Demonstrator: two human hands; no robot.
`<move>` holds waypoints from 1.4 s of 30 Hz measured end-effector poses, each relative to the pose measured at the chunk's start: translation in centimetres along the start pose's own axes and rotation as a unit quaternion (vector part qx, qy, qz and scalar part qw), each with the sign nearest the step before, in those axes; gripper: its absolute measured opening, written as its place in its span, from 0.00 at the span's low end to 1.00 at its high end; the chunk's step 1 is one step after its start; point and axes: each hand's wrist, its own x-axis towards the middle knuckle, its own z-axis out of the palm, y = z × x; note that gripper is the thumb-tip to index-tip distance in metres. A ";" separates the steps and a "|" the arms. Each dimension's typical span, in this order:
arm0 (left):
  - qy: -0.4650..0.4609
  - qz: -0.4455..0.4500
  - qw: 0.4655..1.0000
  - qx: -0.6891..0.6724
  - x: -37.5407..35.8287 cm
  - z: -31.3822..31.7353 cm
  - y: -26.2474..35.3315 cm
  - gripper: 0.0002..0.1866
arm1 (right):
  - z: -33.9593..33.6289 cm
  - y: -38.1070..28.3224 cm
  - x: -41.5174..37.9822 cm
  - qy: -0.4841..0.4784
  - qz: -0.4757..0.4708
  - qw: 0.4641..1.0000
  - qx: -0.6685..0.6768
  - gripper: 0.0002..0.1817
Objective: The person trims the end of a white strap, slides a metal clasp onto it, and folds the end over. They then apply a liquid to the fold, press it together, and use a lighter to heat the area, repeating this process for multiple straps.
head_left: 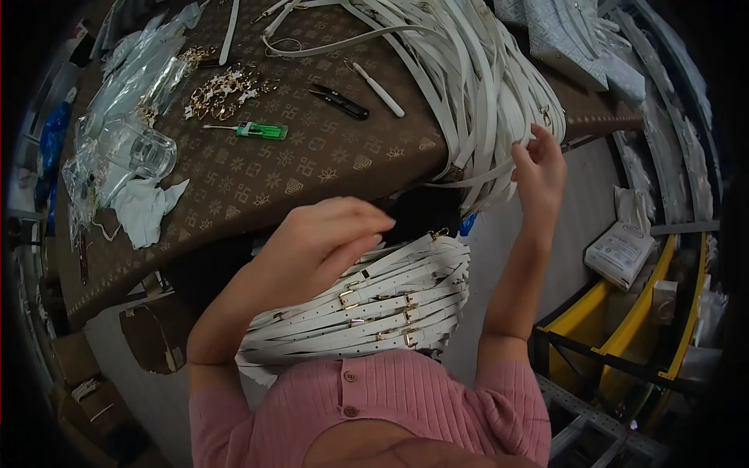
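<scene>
A thick bundle of white straps (476, 86) drapes over the right end of the brown table and hangs past its edge. My right hand (540, 168) is raised at the side of this bundle, thumb and fingertips slightly apart, with nothing visible between them. In front of my body, my left hand (324, 238) hovers above a second pile of white belts (421, 292), its fingers stretched out and the thumb apart. That pile has punched holes and gold buckles and lies across my lap. Part of it is hidden behind my left forearm.
On the patterned table (265, 171) lie a green screwdriver (261, 131), black thread snips (339, 101), a white pen-like tool (380, 91) and gold hardware (226, 90). A glass jar (148, 152) and plastic bags (129, 78) are left. Yellow bins (636, 312) stand right.
</scene>
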 end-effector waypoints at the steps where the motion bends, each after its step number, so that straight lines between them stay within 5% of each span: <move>1: 0.040 0.000 0.999 -0.022 0.8 0.6 -0.3 0.13 | 0.2 -0.8 -0.9 -0.003 -0.003 1.000 0.002 0.18; 3: 0.094 0.018 0.995 -0.033 2.6 3.5 -1.3 0.14 | 1.4 -3.0 -3.9 -0.048 -0.015 0.985 0.166 0.16; 4: 0.144 0.040 0.988 -0.044 3.1 4.6 -1.4 0.14 | 1.5 -4.3 -5.0 -0.147 0.036 0.959 0.240 0.14; 5: 0.064 -0.008 0.993 -0.101 3.3 5.0 -1.1 0.13 | 1.7 -5.3 -5.8 -0.245 0.086 0.915 0.309 0.13; 7: -0.043 -0.103 0.970 -0.215 2.7 5.7 -1.0 0.08 | 2.2 -5.9 -6.3 -0.286 0.094 0.880 0.366 0.10; 9: -0.077 -0.149 0.961 -0.221 1.2 4.1 -1.0 0.08 | 1.8 -6.0 -5.2 -0.122 0.052 0.884 0.448 0.04; 13: -0.087 -0.236 0.946 -0.205 -4.6 0.7 -2.6 0.09 | -0.6 -1.1 2.0 -0.049 0.013 0.840 0.540 0.05; 17: -0.076 -0.302 0.928 -0.205 -9.9 -1.6 -2.6 0.08 | -0.6 2.0 5.4 -0.040 0.047 0.841 0.537 0.06; 30: 0.058 -0.313 0.930 -0.186 -14.5 -2.7 -0.2 0.08 | 1.8 4.4 8.8 -0.259 0.100 0.748 0.603 0.07; 36: 0.104 -0.299 0.925 -0.210 -14.7 -1.6 -0.9 0.08 | 2.8 4.7 8.1 -0.240 0.114 0.783 0.563 0.10; 39: 0.093 -0.351 0.911 -0.197 -14.5 -1.5 -1.3 0.10 | 3.5 3.9 6.5 -0.175 0.089 0.858 0.475 0.14; 42: 0.113 -0.398 0.894 -0.175 -14.1 -1.1 -1.8 0.11 | 3.6 3.1 5.6 -0.262 0.030 0.841 0.473 0.16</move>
